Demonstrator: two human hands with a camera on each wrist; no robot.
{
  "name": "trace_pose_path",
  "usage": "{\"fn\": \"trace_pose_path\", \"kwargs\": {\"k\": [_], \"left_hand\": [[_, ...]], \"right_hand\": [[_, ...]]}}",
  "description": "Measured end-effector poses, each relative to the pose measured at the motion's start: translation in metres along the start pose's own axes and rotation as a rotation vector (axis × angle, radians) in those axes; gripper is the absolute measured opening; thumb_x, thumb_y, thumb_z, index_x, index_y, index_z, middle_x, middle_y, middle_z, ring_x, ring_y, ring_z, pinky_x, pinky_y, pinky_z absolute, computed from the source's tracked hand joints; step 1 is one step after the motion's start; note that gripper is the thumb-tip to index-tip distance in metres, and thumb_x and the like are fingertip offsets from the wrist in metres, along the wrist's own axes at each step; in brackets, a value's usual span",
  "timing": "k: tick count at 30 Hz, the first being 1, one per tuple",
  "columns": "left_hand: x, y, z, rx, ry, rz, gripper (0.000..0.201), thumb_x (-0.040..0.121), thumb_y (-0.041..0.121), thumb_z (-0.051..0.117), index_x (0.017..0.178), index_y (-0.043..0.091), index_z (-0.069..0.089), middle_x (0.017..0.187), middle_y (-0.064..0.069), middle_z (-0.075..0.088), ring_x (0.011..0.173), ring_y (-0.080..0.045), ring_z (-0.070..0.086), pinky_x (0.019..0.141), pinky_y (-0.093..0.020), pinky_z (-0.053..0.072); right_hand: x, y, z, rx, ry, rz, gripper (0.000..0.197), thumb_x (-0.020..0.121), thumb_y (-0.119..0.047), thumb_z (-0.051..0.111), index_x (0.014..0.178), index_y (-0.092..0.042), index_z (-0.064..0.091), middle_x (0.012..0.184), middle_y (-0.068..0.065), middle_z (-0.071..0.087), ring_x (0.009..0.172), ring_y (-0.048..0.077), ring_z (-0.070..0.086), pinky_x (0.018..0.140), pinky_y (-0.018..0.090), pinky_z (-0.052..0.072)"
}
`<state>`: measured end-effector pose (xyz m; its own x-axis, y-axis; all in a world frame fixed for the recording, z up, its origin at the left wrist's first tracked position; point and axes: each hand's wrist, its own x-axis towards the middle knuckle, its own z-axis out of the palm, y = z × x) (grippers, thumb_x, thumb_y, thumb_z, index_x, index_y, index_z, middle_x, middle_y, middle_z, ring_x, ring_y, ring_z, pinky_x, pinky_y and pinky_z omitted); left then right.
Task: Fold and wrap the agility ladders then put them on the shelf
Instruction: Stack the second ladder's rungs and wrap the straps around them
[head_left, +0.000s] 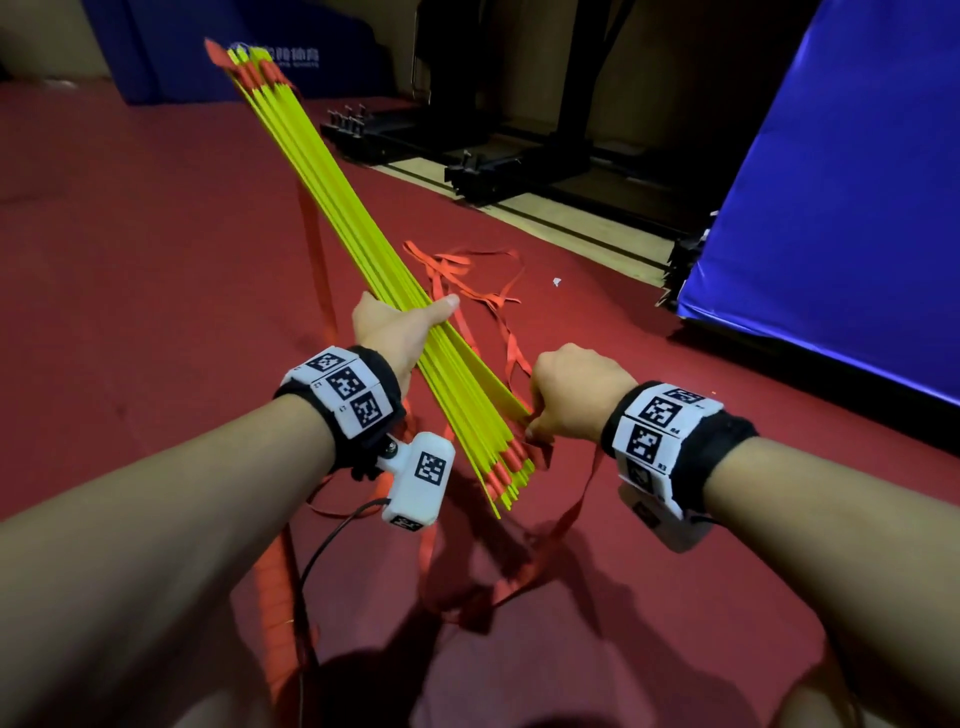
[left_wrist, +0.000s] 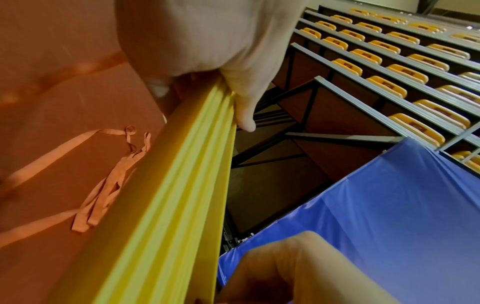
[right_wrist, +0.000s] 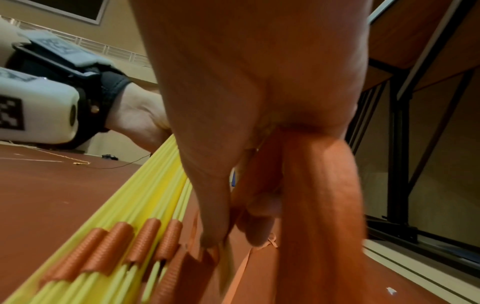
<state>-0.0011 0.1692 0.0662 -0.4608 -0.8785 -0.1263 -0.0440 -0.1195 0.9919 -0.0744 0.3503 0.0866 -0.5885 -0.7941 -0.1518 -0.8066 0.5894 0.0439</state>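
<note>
A bundle of several yellow agility-ladder rungs (head_left: 358, 228) with red strap sleeves slants from upper left down to the lower centre. My left hand (head_left: 395, 325) grips the bundle around its middle, thumb lying across the top. The same rungs (left_wrist: 166, 205) run under my left hand (left_wrist: 215, 61) in the left wrist view. My right hand (head_left: 563, 397) pinches a rung and red strap at the near end of the rungs (right_wrist: 145, 205); my right hand (right_wrist: 249, 205) has its fingers curled there. Loose red straps (head_left: 467, 280) trail on the floor beyond the bundle.
Red carpet floor (head_left: 130, 260) lies all around. A blue padded mat (head_left: 841, 197) stands at the right. Black metal frames (head_left: 498, 156) of retractable seating run along the back; yellow seats (left_wrist: 389, 61) rise in rows. A cable (head_left: 322, 561) hangs from my left wrist.
</note>
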Motion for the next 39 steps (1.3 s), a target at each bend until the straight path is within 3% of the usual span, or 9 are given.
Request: {"fn": "trace_pose_path", "kwargs": {"k": [3, 9, 12, 19, 22, 25, 29, 32, 39], "left_hand": [[-0.005, 0.006, -0.005, 0.029, 0.010, 0.078, 0.122, 0.069, 0.035, 0.097, 0.162, 0.010, 0.023, 0.163, -0.009, 0.038, 0.149, -0.028, 0.037, 0.122, -0.048, 0.034], [-0.004, 0.006, -0.010, 0.150, 0.002, 0.199, 0.115, 0.070, 0.038, 0.095, 0.160, 0.011, 0.029, 0.158, -0.010, 0.045, 0.145, -0.027, 0.044, 0.120, -0.048, 0.037], [0.003, 0.005, -0.014, 0.169, 0.029, 0.211, 0.113, 0.076, 0.036, 0.092, 0.162, 0.010, 0.023, 0.162, -0.011, 0.038, 0.149, -0.027, 0.037, 0.122, -0.046, 0.034], [0.014, 0.006, -0.018, 0.031, 0.078, 0.079, 0.114, 0.068, 0.035, 0.095, 0.158, 0.007, 0.030, 0.157, -0.013, 0.044, 0.144, -0.031, 0.044, 0.118, -0.050, 0.039], [0.014, 0.002, -0.016, 0.053, 0.073, 0.070, 0.120, 0.067, 0.038, 0.096, 0.160, 0.009, 0.026, 0.160, -0.011, 0.041, 0.146, -0.031, 0.042, 0.119, -0.049, 0.038], [0.003, 0.003, -0.008, 0.020, 0.035, 0.038, 0.138, 0.047, 0.054, 0.101, 0.160, 0.020, 0.028, 0.157, -0.010, 0.046, 0.142, -0.035, 0.047, 0.113, -0.055, 0.044], [-0.003, -0.001, 0.003, 0.026, 0.052, 0.067, 0.116, 0.073, 0.033, 0.094, 0.162, 0.012, 0.023, 0.162, -0.010, 0.038, 0.149, -0.029, 0.037, 0.121, -0.049, 0.035], [-0.007, -0.004, 0.007, 0.067, 0.054, 0.103, 0.115, 0.080, 0.031, 0.089, 0.164, 0.011, 0.014, 0.167, -0.010, 0.029, 0.153, -0.026, 0.030, 0.124, -0.044, 0.030], [-0.008, 0.000, 0.000, 0.035, 0.068, 0.086, 0.114, 0.083, 0.026, 0.088, 0.165, 0.012, 0.010, 0.169, -0.008, 0.025, 0.154, -0.024, 0.028, 0.124, -0.040, 0.027]], "right_hand": [[0.001, -0.001, 0.001, 0.010, 0.032, 0.002, 0.042, 0.079, -0.043, 0.084, 0.105, -0.013, 0.069, 0.088, 0.006, 0.057, 0.080, 0.032, 0.058, 0.066, 0.034, 0.043], [0.003, -0.006, 0.000, 0.117, -0.081, -0.156, 0.033, 0.085, -0.040, 0.078, 0.068, -0.014, 0.066, 0.064, 0.000, 0.061, 0.065, 0.019, 0.056, 0.062, 0.030, 0.042], [0.002, -0.003, -0.005, 0.227, -0.160, -0.207, 0.026, 0.083, -0.039, 0.079, 0.072, -0.016, 0.076, 0.071, -0.003, 0.072, 0.070, 0.011, 0.061, 0.065, 0.026, 0.047], [-0.001, 0.016, -0.015, 0.392, -0.187, -0.122, 0.028, 0.083, -0.040, 0.081, 0.066, -0.019, 0.074, 0.053, -0.010, 0.062, 0.049, 0.005, 0.052, 0.050, 0.013, 0.039], [-0.001, 0.015, -0.007, 0.401, -0.220, -0.083, 0.016, 0.091, -0.023, 0.074, 0.077, -0.016, 0.071, 0.064, -0.007, 0.072, 0.059, 0.009, 0.069, 0.055, 0.015, 0.047], [0.002, 0.006, 0.007, 0.280, -0.243, -0.070, 0.010, 0.091, -0.012, 0.063, 0.099, -0.016, 0.069, 0.092, 0.003, 0.077, 0.080, 0.017, 0.070, 0.072, 0.025, 0.054], [0.010, -0.005, 0.008, 0.341, -0.302, -0.021, 0.016, 0.089, -0.012, 0.059, 0.099, -0.006, 0.070, 0.089, 0.008, 0.068, 0.078, 0.024, 0.061, 0.068, 0.028, 0.049], [0.010, -0.008, 0.005, 0.241, -0.224, 0.061, 0.019, 0.087, -0.026, 0.064, 0.083, -0.007, 0.066, 0.074, 0.006, 0.059, 0.062, 0.021, 0.055, 0.052, 0.024, 0.040], [0.004, -0.012, 0.008, 0.012, 0.073, 0.021, 0.025, 0.081, -0.039, 0.077, 0.085, -0.017, 0.067, 0.065, -0.002, 0.050, 0.072, 0.029, 0.056, 0.064, 0.031, 0.043]]}}
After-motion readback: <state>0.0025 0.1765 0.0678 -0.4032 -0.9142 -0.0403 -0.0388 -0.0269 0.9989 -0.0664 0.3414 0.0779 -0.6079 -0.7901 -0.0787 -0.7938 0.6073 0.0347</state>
